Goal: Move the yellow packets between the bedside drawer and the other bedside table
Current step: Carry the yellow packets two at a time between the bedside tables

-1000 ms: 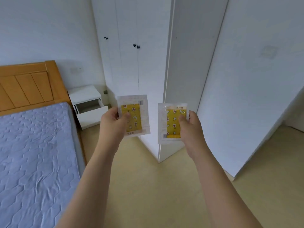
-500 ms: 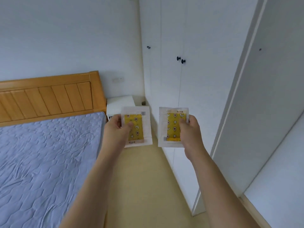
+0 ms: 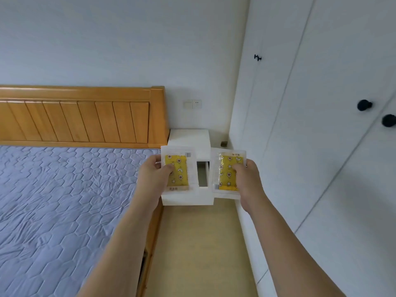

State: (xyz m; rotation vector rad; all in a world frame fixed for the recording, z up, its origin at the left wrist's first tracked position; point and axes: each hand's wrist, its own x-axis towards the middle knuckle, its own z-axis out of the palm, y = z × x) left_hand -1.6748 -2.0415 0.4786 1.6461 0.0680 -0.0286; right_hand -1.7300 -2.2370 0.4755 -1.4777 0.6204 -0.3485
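Forearms: both of your bare arms reach forward from the lower edge of the view, over the floor (image 3: 199, 243) strip between the bed and the wardrobe.
Left hand (image 3: 153, 179): your grip is closed on the left yellow packet (image 3: 179, 169); the thumb lies across its yellow face and the fingers are behind, out of sight.
Right hand (image 3: 248, 181): your grip pinches the right yellow packet (image 3: 227, 173) the same way, thumb on the front near its right edge.
Packets: each is a clear sleeve with a yellow patterned pouch inside, held upright and facing you; they are side by side with a gap between them, and both are in the air in front of the bedside unit.
Drawer (image 3: 188, 197): the white drawer is pulled out toward you; its front panel shows below the packets and part of its inside shows in the gap between them. What it contains cannot be told.
Worktop (image 3: 188, 136): the white top of the bedside table lies just behind the packets, against the wall.
Bed (image 3: 53, 200): a blue-grey quilted mattress on your left, with a wooden headboard (image 3: 81, 116) beyond it.
Wardrobe (image 3: 321, 125): white doors with black knobs on your right.
Wall socket (image 3: 192, 104): above the bedside table.
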